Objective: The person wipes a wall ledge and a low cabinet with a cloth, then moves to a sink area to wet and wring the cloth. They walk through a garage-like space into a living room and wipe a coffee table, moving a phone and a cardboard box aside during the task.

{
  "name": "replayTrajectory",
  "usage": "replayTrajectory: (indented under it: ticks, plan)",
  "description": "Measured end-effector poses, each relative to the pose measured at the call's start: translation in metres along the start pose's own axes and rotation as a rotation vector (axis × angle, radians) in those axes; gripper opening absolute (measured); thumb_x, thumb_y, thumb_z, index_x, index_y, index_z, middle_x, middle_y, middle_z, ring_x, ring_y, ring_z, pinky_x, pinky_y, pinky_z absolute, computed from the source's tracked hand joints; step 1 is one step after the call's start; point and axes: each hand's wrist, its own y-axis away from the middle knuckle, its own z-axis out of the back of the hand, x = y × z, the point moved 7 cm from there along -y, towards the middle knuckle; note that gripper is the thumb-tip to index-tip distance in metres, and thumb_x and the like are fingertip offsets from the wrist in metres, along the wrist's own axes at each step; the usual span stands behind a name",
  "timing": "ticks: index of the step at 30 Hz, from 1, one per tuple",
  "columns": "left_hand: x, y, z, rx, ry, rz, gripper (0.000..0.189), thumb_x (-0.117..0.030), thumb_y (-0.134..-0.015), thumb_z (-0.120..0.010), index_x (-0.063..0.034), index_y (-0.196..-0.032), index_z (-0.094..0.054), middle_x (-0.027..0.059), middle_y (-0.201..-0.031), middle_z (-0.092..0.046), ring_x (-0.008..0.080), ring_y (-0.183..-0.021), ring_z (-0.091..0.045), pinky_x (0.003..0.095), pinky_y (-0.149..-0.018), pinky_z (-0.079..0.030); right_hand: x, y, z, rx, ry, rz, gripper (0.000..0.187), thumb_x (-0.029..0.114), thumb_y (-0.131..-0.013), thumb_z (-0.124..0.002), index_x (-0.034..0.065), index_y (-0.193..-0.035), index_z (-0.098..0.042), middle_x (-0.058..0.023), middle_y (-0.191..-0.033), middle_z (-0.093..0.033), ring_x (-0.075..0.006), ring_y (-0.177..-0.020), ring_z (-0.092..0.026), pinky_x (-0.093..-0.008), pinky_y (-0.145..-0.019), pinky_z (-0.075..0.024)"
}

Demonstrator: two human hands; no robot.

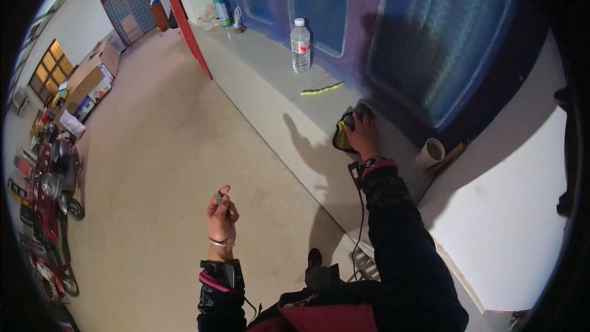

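Observation:
My left hand (222, 216) is raised over the floor, a small greyish object (219, 197) pinched between thumb and fingers. What that object is, I cannot tell. On the tiled ledge, my right hand (365, 137) grips a black-and-yellow fabric item (341, 136), partly hidden under the fingers. Beyond it lies a narrow yellow-and-black strip (322, 89), apart from the hand. A clear plastic water bottle (301, 50) with a white cap stands upright farther along the ledge, close to the blue panelled surface (318, 4).
A white tube-like cup (431, 152) stands in the ledge's right corner. A spray can (220, 4) and a plastic bag (209, 16) sit at the far end. A red post (186, 23) rises beside the ledge. Parked motorbikes (60, 184) line the left wall.

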Motion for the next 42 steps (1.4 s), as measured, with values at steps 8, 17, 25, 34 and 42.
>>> replayTrajectory:
  ticks: [8, 17, 25, 34, 42]
  plan:
    - [-0.005, -0.052, -0.048, 0.095, 0.03, 0.026, 0.026, -0.013, -0.091, -0.055, -0.0027, -0.115, -0.055, -0.0049, -0.062, -0.046, 0.0046, -0.05, -0.038, 0.0195, -0.045, -0.027, -0.066, 0.072, 0.053, 0.187, 0.111, -0.331, 0.057, 0.039, -0.091, -0.05, 0.0037, -0.135, -0.041, -0.0258, -0.136, -0.038, -0.0438, -0.123, -0.039, -0.049, -0.102, -0.0337]
    - [0.002, -0.073, -0.054, 0.157, 0.017, 0.076, 0.025, -0.012, -0.09, -0.054, -0.0016, -0.113, -0.057, -0.0039, -0.059, -0.045, 0.0049, -0.049, -0.037, 0.0197, -0.045, -0.028, 0.012, -0.003, 0.02, 0.165, 0.209, -0.191, 0.059, 0.044, -0.088, -0.052, 0.0093, -0.135, -0.044, -0.0267, -0.132, -0.042, -0.046, -0.119, -0.041, -0.0506, -0.1, -0.0347]
    - [0.016, -0.064, -0.082, 0.345, 0.033, 0.172, 0.024, -0.013, -0.09, -0.057, -0.0041, -0.112, -0.06, -0.0049, -0.055, -0.04, 0.005, -0.046, -0.032, 0.0211, -0.044, -0.025, -0.009, 0.084, 0.046, 0.21, 0.042, -0.319, 0.056, 0.046, -0.089, -0.05, 0.0165, -0.136, -0.043, -0.018, -0.141, -0.036, -0.0418, -0.127, -0.034, -0.0517, -0.105, -0.0294]
    - [-0.003, -0.053, -0.042, 0.308, 0.043, 0.095, 0.026, -0.013, -0.091, -0.054, -0.0008, -0.114, -0.058, -0.0039, -0.057, -0.041, 0.0056, -0.048, -0.034, 0.0205, -0.044, -0.026, -0.075, 0.118, 0.149, -0.308, -0.076, -0.436, 0.039, 0.031, -0.09, -0.052, 0.0101, -0.123, -0.05, -0.0159, -0.124, -0.052, -0.0346, -0.116, -0.048, -0.0448, -0.094, -0.0401]
    - [0.01, -0.052, -0.042, 0.294, 0.129, 0.124, 0.027, -0.006, -0.088, -0.05, 0.0008, -0.114, -0.056, -0.0006, -0.065, -0.052, 0.0071, -0.05, -0.041, 0.0208, -0.046, -0.033, -0.131, 0.134, 0.184, -0.177, -0.317, -0.742, 0.041, 0.036, -0.088, -0.049, 0.0097, -0.118, -0.06, -0.0165, -0.12, -0.057, -0.0319, -0.101, -0.058, -0.0387, -0.084, -0.0475]
